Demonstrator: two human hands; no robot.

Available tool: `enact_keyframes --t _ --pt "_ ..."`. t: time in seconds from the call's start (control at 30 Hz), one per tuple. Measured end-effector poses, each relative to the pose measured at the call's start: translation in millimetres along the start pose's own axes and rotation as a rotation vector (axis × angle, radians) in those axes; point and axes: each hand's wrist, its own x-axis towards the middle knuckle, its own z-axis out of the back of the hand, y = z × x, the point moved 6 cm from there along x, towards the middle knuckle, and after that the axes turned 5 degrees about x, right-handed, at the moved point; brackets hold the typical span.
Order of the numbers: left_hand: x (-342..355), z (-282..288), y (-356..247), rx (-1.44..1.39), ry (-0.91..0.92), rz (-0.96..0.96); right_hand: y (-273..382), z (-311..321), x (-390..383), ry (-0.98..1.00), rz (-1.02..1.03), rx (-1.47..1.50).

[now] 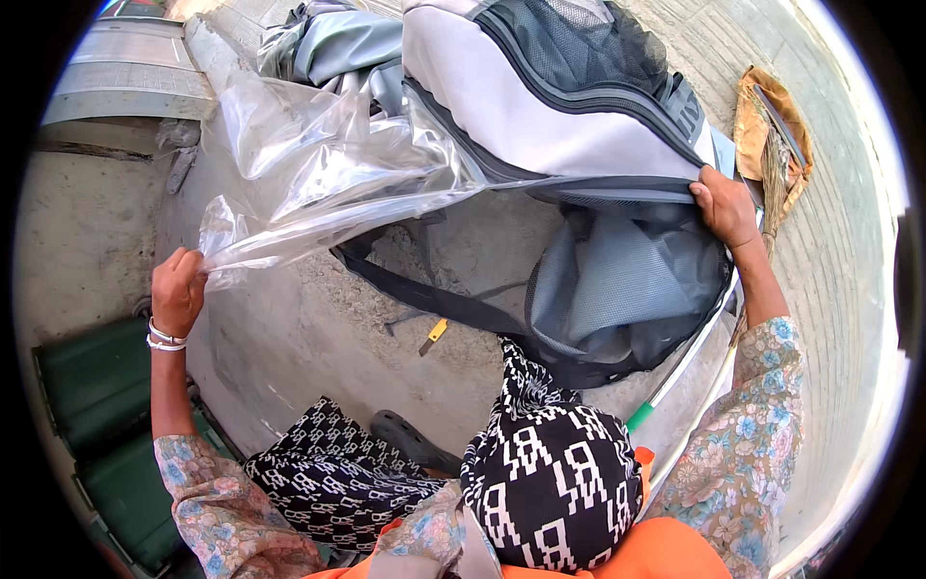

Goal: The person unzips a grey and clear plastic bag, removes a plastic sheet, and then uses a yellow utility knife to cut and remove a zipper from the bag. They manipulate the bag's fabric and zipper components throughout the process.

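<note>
My left hand [177, 297], with pale bands at its wrist, is closed on the bunched edge of a clear plastic sheet [338, 179]. The sheet stretches from there to the front of a big white and grey fabric bag [569, 111], which has dark zippers and a mesh panel. My right hand [725, 207] grips the bag's right-hand edge with bent fingers. Below that edge hangs a grey mesh piece [617, 275] with a black border, spread open toward my knees. A yellow box cutter [436, 334] lies on the concrete between my legs and the sheet.
Grey folded fabric [352, 48] is heaped behind the sheet. Green bins [96, 386] stand at the left. An orange-brown sack [772, 135] with a broom lies at the far right. A pole with a green part [640, 417] runs beside my right knee.
</note>
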Motion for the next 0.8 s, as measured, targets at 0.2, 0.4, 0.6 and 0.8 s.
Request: enact_keyframes --t 0.2,0.4,0.6,0.8 --pt "-175.1 -59.5 105.8 0.077 0.241 0.38 -61.5 -22.5 -37.8 0.158 -0.12 -0.216" --pt "-110.6 -70.1 40.8 0.18 0.231 0.584 40.4 -7.7 4.5 -0.179 -0.089 -0.215" --pt "30.7 -32.0 -160.6 -0.282 -0.074 -0.011 203.3 -0.3 0.4 -0.118 0.243 0.265" --pt "86.5 -125.1 -219.0 0.02 0.029 0.005 248.3 -81.7 37.4 -0.155 0.274 0.167"
